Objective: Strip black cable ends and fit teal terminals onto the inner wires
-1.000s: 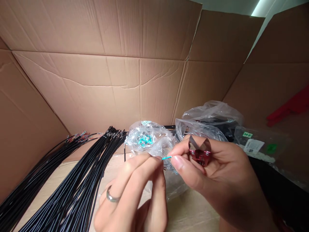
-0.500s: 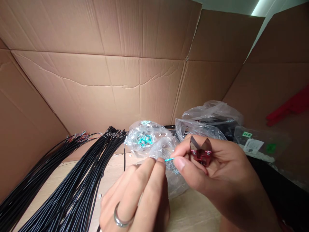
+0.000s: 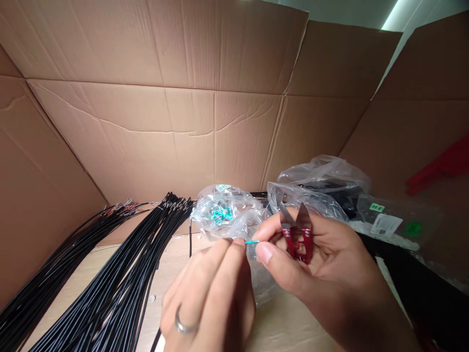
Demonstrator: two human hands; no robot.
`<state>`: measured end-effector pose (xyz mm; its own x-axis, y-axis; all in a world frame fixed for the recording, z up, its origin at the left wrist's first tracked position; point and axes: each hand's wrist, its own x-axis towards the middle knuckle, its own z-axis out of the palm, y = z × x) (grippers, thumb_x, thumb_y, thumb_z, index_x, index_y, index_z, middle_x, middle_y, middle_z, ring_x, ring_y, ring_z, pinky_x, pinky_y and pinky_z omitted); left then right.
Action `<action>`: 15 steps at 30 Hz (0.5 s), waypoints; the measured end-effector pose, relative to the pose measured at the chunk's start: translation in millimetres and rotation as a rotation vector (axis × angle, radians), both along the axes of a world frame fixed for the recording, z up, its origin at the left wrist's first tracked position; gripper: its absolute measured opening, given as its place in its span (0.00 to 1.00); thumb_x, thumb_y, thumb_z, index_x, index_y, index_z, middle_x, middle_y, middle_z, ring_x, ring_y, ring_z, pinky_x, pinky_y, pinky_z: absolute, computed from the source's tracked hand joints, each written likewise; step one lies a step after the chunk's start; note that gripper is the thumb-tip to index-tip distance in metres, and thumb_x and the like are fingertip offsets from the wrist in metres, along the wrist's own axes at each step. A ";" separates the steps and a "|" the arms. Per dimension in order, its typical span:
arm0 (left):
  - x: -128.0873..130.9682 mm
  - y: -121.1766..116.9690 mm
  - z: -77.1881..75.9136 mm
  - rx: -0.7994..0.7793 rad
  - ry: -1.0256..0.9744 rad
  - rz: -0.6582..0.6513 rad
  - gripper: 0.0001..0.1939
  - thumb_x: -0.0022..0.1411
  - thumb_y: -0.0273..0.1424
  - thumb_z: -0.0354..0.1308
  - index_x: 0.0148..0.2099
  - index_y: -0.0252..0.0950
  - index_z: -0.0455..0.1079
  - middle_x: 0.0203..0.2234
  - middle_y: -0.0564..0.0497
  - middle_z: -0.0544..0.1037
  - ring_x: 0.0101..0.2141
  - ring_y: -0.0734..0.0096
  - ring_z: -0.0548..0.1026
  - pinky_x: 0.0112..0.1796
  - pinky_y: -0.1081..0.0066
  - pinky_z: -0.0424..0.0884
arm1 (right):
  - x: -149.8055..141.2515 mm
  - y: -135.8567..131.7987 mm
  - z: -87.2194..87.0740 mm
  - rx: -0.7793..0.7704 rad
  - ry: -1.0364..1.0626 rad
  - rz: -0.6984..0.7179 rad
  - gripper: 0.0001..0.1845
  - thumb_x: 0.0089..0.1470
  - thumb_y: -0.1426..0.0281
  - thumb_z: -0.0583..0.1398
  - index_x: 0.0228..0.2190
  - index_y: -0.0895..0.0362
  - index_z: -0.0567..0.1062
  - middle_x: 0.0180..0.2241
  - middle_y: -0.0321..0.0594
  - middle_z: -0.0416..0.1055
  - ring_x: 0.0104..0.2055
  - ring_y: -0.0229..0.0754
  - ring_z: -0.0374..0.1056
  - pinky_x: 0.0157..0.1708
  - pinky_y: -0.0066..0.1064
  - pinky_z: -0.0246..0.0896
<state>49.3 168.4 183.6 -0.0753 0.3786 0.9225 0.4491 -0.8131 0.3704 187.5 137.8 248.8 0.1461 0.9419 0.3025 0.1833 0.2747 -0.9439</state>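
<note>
A thin teal piece (image 3: 251, 242), like a small sleeve or wire end, spans the short gap between my two hands. My left hand (image 3: 210, 296), with a ring on one finger, is closed, its fingertips pinched at the piece's left end; what lies inside those fingers is hidden. The thumb and forefinger of my right hand (image 3: 311, 274) pinch the right end. Across the right palm lies a pair of red thread snips (image 3: 299, 239), blades apart and pointing up. Below my left hand a black cable (image 3: 156, 341) shows.
Bundles of black cables (image 3: 120, 274) fan out at left, some with coloured wire ends (image 3: 122, 208). A clear bag of teal parts (image 3: 222, 214) lies behind my hands, and more plastic bags (image 3: 322, 171) lie at right. Cardboard walls (image 3: 183, 112) surround the wooden table (image 3: 172, 288).
The snips have tipped in my right palm, so their red handles show more. Both hands stay pinched at the teal piece, shifted slightly. The view has moved a little.
</note>
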 end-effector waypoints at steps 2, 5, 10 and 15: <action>3.9 4.9 4.1 0.015 -0.051 -0.033 0.23 0.51 0.09 0.66 0.48 0.31 0.77 0.38 0.48 0.81 0.37 0.66 0.79 0.40 0.68 0.75 | 2.0 0.1 1.7 0.034 -0.022 0.028 0.07 0.61 0.66 0.62 0.32 0.52 0.78 0.31 0.38 0.77 0.36 0.42 0.76 0.26 0.24 0.71; 7.1 9.9 13.1 -0.117 -0.156 -0.202 0.15 0.57 0.12 0.63 0.44 0.32 0.75 0.34 0.50 0.77 0.33 0.71 0.76 0.29 0.73 0.74 | 9.2 0.0 3.3 0.085 -0.064 0.065 0.14 0.68 0.63 0.56 0.32 0.52 0.77 0.36 0.38 0.77 0.41 0.40 0.75 0.36 0.24 0.73; 3.9 9.0 21.5 -0.389 -0.223 -0.345 0.08 0.62 0.20 0.65 0.40 0.37 0.75 0.32 0.53 0.76 0.28 0.75 0.76 0.23 0.79 0.73 | 18.5 4.7 0.7 0.140 -0.208 0.034 0.12 0.71 0.64 0.53 0.37 0.50 0.74 0.32 0.33 0.76 0.31 0.32 0.71 0.35 0.20 0.69; 2.8 6.8 21.5 -0.396 -0.217 -0.355 0.07 0.61 0.20 0.66 0.39 0.37 0.75 0.31 0.53 0.76 0.27 0.76 0.74 0.22 0.78 0.71 | 17.7 11.4 -3.9 0.171 -0.139 -0.098 0.06 0.67 0.64 0.59 0.38 0.52 0.69 0.23 0.30 0.73 0.20 0.31 0.64 0.20 0.20 0.62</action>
